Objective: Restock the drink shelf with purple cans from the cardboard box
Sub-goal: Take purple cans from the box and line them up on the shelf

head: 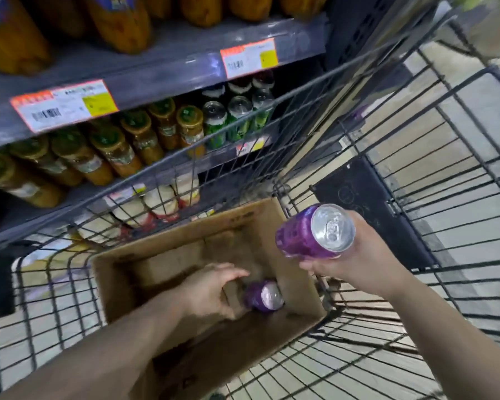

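An open cardboard box (pixel 122 272) sits inside a wire shopping cart. One purple can (pixel 261 295) stands in the box's right corner. My left hand (pixel 211 290) reaches down into the box with fingers spread, just left of that can and close to touching it. My right hand (pixel 355 255) holds another purple can (pixel 312 235) above the box's right edge, tilted with its silver top facing me. The drink shelf (pixel 162 79) stands at the left and ahead, beyond the cart.
The wire cart (pixel 416 174) surrounds the box on all sides. Orange juice bottles (pixel 113 148) and green cans (pixel 237 119) fill the middle shelf, with large orange bottles above and pale jars below. Tiled floor lies to the right.
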